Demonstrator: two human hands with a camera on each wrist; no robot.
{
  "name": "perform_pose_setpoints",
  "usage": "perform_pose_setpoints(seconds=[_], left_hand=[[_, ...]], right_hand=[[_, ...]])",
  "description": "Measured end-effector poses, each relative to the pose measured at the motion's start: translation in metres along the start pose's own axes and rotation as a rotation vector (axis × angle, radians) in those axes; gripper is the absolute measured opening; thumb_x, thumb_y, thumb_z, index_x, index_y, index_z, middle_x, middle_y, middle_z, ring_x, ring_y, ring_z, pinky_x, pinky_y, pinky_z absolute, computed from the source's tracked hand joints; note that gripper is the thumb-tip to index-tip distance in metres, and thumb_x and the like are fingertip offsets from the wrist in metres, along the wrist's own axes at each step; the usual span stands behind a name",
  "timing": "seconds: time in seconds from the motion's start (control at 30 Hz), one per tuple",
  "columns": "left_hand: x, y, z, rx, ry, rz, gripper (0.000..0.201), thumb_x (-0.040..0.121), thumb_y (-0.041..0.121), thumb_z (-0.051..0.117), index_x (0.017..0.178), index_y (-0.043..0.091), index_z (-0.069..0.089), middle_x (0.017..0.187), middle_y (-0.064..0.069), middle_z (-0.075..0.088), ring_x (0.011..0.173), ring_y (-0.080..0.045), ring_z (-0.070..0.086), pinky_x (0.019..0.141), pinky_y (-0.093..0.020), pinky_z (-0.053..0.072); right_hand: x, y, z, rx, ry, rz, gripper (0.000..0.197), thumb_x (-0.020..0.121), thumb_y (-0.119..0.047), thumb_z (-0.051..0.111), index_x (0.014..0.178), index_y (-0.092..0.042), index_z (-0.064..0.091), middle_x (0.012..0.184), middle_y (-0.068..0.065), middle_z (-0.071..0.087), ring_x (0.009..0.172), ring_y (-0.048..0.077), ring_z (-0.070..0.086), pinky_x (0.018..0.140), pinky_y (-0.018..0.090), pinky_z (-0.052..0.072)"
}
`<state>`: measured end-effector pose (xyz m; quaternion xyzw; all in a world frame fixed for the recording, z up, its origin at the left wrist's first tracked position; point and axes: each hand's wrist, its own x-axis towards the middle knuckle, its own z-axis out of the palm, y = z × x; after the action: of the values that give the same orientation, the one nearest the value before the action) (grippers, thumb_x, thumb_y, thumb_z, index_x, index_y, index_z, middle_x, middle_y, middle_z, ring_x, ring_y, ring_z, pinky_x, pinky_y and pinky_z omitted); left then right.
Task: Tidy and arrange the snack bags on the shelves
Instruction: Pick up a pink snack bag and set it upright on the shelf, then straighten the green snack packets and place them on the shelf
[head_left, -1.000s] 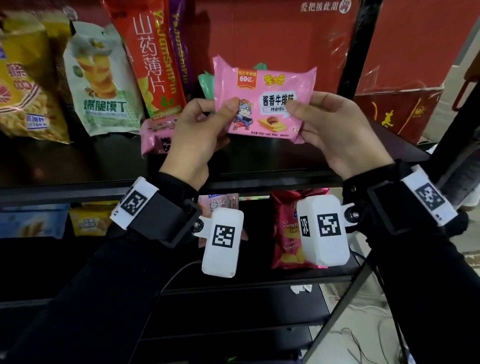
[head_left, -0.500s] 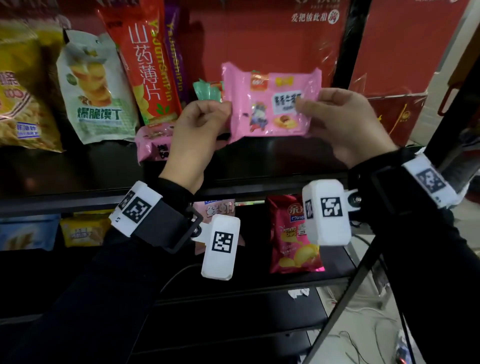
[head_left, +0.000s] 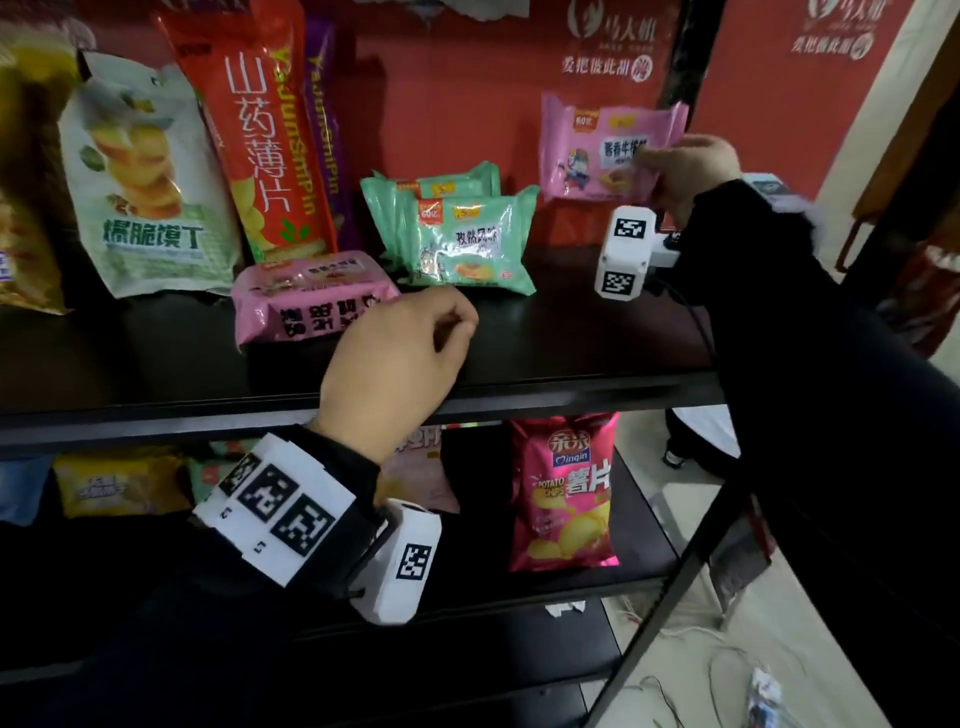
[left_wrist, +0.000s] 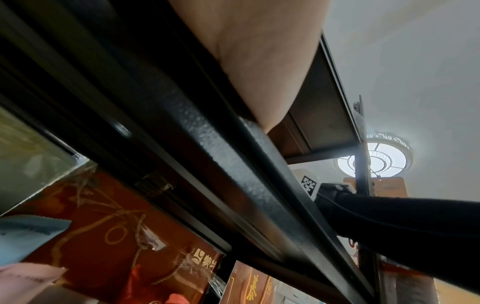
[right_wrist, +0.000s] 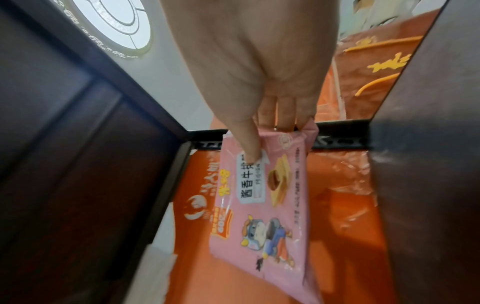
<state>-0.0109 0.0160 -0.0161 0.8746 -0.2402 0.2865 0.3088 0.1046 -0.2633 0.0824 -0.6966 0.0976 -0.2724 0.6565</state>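
Observation:
My right hand (head_left: 685, 169) pinches the right end of a pink snack bag (head_left: 597, 150), holding it upright at the back right of the upper shelf (head_left: 571, 358) against the red backing. The right wrist view shows the thumb on the front of the pink snack bag (right_wrist: 262, 205) and fingers behind it. My left hand (head_left: 410, 348) hovers over the shelf's front edge, fingers loosely curled with nothing in them, beside a second pink bag (head_left: 306, 296) lying flat. Green bags (head_left: 462, 239) stand together mid-shelf. The left wrist view shows only the palm and the shelf rail (left_wrist: 233, 164).
On the upper shelf's left stand a tall orange chip bag (head_left: 260, 140), a white-green bag (head_left: 145, 192) and a yellow bag (head_left: 26, 208). A pink potato chip bag (head_left: 563, 493) and other bags stand on the lower shelf. A black upright post (head_left: 685, 67) is at right.
My left hand let go of the pink bag and dropped to the shelf's front edge. My right hand alone carried the bag right and back toward the red backing.

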Motion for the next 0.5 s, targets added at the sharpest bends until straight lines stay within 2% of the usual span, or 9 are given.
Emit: perform_pose_setpoints(seconds=[0.03,0.1,0.17,0.23,0.3,0.37,0.43,0.5], left_hand=[[0.000,0.000,0.000,0.019,0.006,0.012,0.011,0.092,0.024,0.058,0.097,0.024,0.067,0.086,0.007,0.069,0.079,-0.016,0.065,0.070,-0.037,0.053],[-0.001,0.001,0.000,0.030,0.015,0.025,0.011,0.092,0.023,0.058,0.097,0.024,0.068,0.086,0.005,0.070,0.079,-0.018,0.064,0.070,-0.038,0.053],[-0.001,0.000,0.000,0.032,0.022,0.030,0.011,0.092,0.023,0.059,0.097,0.023,0.069,0.086,0.004,0.070,0.078,-0.018,0.064,0.069,-0.038,0.053],[-0.001,0.000,0.000,0.029,0.026,0.032,0.011,0.092,0.023,0.059,0.096,0.023,0.069,0.086,0.004,0.070,0.078,-0.018,0.064,0.068,-0.038,0.053],[-0.001,0.001,0.001,0.029,0.020,0.031,0.011,0.092,0.023,0.058,0.096,0.022,0.068,0.087,0.005,0.070,0.078,-0.018,0.065,0.068,-0.038,0.053],[-0.001,0.001,0.002,0.040,0.026,0.036,0.011,0.092,0.022,0.058,0.095,0.022,0.069,0.086,0.006,0.069,0.077,-0.017,0.064,0.067,-0.036,0.052],[-0.001,0.002,0.002,0.054,0.040,0.039,0.010,0.091,0.022,0.059,0.093,0.022,0.068,0.082,0.007,0.067,0.074,-0.016,0.062,0.064,-0.033,0.050],[-0.001,0.002,0.002,0.066,0.043,0.038,0.009,0.091,0.021,0.059,0.092,0.023,0.068,0.079,0.010,0.064,0.072,-0.014,0.060,0.061,-0.030,0.047]], right_hand=[[0.007,0.006,0.000,-0.028,-0.024,0.029,0.012,0.082,-0.001,0.070,0.093,0.001,0.065,0.102,0.023,0.069,0.088,0.034,0.070,0.081,0.048,0.057],[0.024,0.020,-0.002,-0.102,-0.059,0.087,0.006,0.083,-0.002,0.069,0.082,-0.005,0.064,0.097,0.020,0.070,0.080,0.029,0.070,0.064,0.039,0.059],[0.035,0.028,-0.004,-0.261,-0.118,0.187,0.004,0.087,-0.009,0.066,0.088,-0.009,0.063,0.084,0.009,0.071,0.074,0.021,0.067,0.058,0.032,0.054],[0.044,0.032,-0.004,-0.377,-0.212,0.270,0.003,0.092,-0.012,0.060,0.094,-0.013,0.058,0.059,-0.001,0.069,0.063,0.014,0.065,0.057,0.026,0.052],[0.050,0.034,0.001,-0.466,-0.291,0.307,0.013,0.094,-0.008,0.053,0.081,-0.013,0.054,0.041,-0.007,0.061,0.043,0.005,0.061,0.048,0.017,0.050],[0.047,0.037,0.002,-0.584,-0.326,0.316,0.024,0.096,-0.010,0.051,0.072,-0.012,0.050,0.034,-0.006,0.055,0.031,0.002,0.052,0.041,0.014,0.044],[0.048,0.038,0.004,-0.545,-0.352,0.312,0.021,0.092,-0.006,0.056,0.072,-0.011,0.051,0.036,-0.003,0.057,0.036,0.006,0.056,0.042,0.016,0.046],[0.048,0.037,0.004,-0.557,-0.331,0.321,0.020,0.090,-0.004,0.059,0.072,-0.009,0.053,0.043,0.001,0.061,0.048,0.012,0.060,0.049,0.020,0.049]])
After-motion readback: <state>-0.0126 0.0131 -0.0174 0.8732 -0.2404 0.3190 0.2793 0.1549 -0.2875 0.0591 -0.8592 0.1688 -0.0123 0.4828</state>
